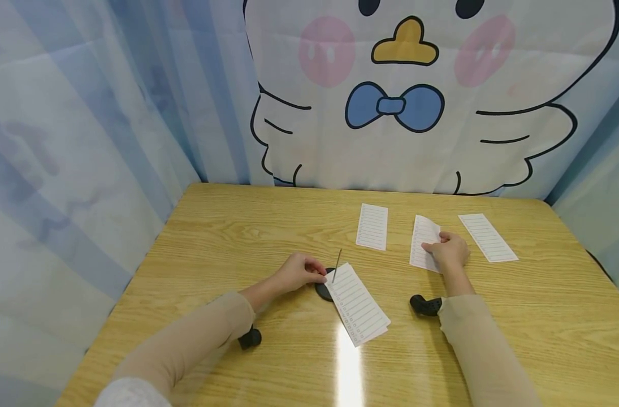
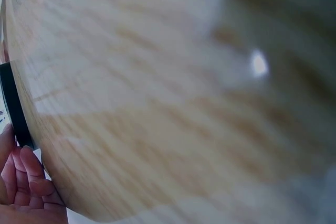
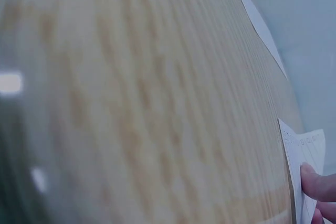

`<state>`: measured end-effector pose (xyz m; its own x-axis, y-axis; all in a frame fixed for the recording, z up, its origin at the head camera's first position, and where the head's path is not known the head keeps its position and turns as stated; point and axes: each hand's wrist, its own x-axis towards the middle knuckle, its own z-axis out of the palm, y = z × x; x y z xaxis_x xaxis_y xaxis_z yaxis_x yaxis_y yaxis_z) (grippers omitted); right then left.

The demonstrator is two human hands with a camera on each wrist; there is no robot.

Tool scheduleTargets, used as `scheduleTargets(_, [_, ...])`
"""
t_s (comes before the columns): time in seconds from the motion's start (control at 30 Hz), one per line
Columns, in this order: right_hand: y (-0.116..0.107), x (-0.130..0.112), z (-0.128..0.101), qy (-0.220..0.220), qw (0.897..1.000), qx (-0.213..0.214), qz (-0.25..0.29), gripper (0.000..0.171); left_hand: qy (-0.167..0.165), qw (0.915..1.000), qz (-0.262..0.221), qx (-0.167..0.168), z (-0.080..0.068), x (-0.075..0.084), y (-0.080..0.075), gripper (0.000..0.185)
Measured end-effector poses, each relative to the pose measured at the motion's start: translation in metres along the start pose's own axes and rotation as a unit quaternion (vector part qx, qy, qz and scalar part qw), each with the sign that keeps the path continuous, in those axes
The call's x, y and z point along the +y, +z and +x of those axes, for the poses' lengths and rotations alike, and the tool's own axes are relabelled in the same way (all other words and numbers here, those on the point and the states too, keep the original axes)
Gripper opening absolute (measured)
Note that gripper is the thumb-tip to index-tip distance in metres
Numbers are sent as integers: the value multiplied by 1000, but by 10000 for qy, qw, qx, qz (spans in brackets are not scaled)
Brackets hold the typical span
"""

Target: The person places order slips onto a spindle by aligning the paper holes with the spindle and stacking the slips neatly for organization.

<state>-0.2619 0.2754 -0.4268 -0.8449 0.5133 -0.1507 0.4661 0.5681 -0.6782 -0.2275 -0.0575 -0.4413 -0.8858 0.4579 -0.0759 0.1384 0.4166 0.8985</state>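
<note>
Thumb and fingertips of my left hand (image 1: pixel 300 272) pinch the upper left corner of a small stack of lined paper slips (image 1: pixel 357 308). A thin upright metal spike (image 1: pixel 337 261) pokes through the slips near that corner, rising from a round black base (image 1: pixel 323 292) mostly hidden beneath them. In the left wrist view the dark base (image 2: pixel 16 103) shows beside the fingers. My right hand (image 1: pixel 450 250) pinches the right edge of another lined slip (image 1: pixel 423 243), which bends up there. Its thumb (image 3: pixel 312 182) presses on that paper in the right wrist view.
Two more lined slips lie toward the back of the wooden table (image 1: pixel 228 226): one slip (image 1: pixel 372 227) left of the right hand, one slip (image 1: pixel 488 237) to its right. Black wrist devices jut from both sleeves. A printed curtain (image 1: pixel 390 152) hangs behind the table.
</note>
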Motion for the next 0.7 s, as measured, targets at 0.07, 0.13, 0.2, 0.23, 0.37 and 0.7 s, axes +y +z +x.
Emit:
scheduleTargets(0.07, [0,1,0,30,10000,13,68,58,-6,10000,10,4,0,0,0,11])
scheduleTargets(0.13, [1,1,1,26,9999,22,123,57,1,10000,22,15,1,-1,1,12])
scheduleTargets(0.2, [1,3,2,5,9999,11,150,55,-7,10000,34,23,1,-1,1,12])
scheduleTargets(0.23, [1,3,2,-9,9999,-3,148,55,-20,10000,30,23,1,-1,1,12])
scheduleTargets(0.37, [1,3,3,-7,9997,-73,237,53,-54,10000,30,12,1,0,1,11])
scheduleTargets(0.7, [1,6,5,65,9975,-164,678,54,-77,10000,44,11,1,-1,1,11])
